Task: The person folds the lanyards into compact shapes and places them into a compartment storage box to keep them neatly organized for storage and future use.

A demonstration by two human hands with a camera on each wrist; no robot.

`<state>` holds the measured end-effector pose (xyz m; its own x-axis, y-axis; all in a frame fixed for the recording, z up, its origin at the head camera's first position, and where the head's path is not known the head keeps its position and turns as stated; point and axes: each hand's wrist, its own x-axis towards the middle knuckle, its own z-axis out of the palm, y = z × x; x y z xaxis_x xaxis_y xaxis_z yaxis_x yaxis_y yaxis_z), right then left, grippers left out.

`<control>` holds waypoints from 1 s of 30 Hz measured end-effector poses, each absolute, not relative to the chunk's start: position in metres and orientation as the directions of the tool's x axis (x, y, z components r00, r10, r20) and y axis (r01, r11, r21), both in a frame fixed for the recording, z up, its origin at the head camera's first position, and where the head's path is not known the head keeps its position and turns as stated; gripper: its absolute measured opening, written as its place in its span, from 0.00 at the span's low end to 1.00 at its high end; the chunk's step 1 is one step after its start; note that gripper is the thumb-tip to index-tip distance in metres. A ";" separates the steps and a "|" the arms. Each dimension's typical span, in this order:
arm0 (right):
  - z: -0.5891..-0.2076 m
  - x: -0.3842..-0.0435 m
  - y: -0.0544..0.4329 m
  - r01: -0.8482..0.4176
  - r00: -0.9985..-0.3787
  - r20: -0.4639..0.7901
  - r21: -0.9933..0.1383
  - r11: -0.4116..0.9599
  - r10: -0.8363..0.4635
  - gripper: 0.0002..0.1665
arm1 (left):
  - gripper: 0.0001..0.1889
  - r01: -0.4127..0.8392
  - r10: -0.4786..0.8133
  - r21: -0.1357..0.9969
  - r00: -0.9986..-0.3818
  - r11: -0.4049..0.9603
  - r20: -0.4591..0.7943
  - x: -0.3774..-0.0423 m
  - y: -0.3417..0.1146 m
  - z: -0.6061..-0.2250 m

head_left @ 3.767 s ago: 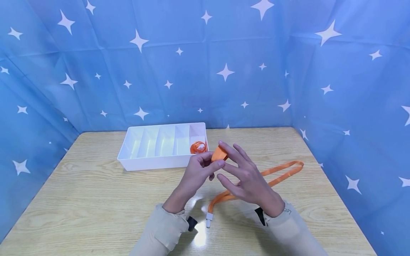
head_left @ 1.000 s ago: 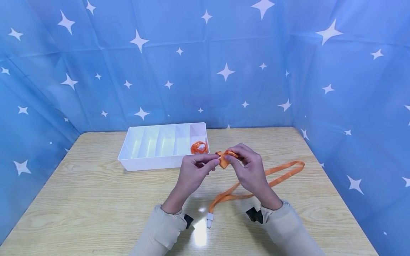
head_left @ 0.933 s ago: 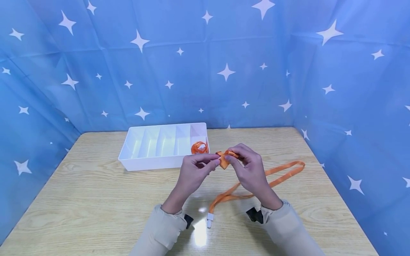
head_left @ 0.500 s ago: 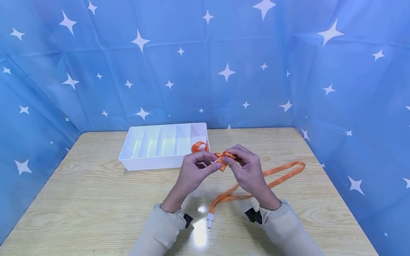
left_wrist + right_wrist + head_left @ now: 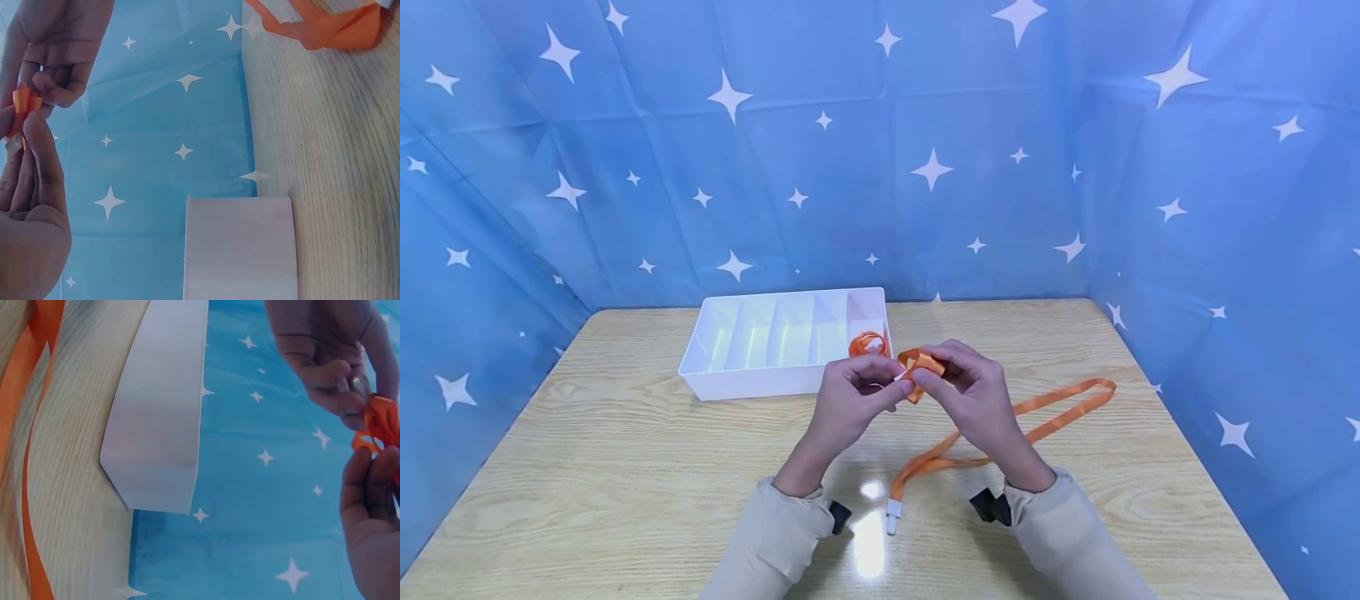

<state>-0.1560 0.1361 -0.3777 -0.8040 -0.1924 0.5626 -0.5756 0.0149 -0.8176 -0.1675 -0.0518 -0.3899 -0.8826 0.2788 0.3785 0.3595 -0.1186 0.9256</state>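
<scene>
An orange lanyard [image 5: 922, 363], folded into short loops, is held up between both hands above the table. My left hand [image 5: 848, 398] pinches its left side between thumb and fingers; a whitish clip [image 5: 13, 144] shows there in the left wrist view. Thumb and fingers of my right hand [image 5: 976, 398] grip the looped band from the right. Part of the band is hidden behind the fingers. Below the right hand lies a second orange lanyard [image 5: 1075, 410], stretched out in a long loop, its white clip [image 5: 893, 510] toward the front.
Behind the left hand stands a white tray [image 5: 752, 385] divided into several compartments. Its rightmost one holds a coiled orange lanyard [image 5: 867, 340]. The wooden table [image 5: 625, 467] meets a blue star-patterned curtain [image 5: 820, 217] at the back and sides.
The right hand's spread fingers have closed on the lanyard. The compact roll has become looser, and a round loop has opened at its top in the last half second. Table items stay put.
</scene>
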 end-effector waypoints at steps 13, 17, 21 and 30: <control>-0.384 -0.161 0.131 -0.549 -0.819 0.546 -0.835 -0.039 -0.179 0.09 | 0.07 0.375 0.216 0.921 -0.895 -0.108 0.390 -0.167 -0.053 -0.392; -0.384 -0.160 0.131 -0.536 -0.827 0.532 -0.844 -0.033 -0.180 0.09 | 0.07 0.370 0.219 0.921 -0.895 -0.122 0.389 -0.167 -0.053 -0.392; -0.383 -0.159 0.131 -0.517 -0.837 0.515 -0.855 -0.036 -0.185 0.09 | 0.07 0.370 0.229 0.918 -0.890 -0.144 0.394 -0.167 -0.054 -0.392; -0.383 -0.160 0.131 -0.463 -0.866 0.460 -0.886 -0.033 -0.193 0.13 | 0.06 0.386 0.227 0.902 -0.877 -0.192 0.424 -0.169 -0.055 -0.394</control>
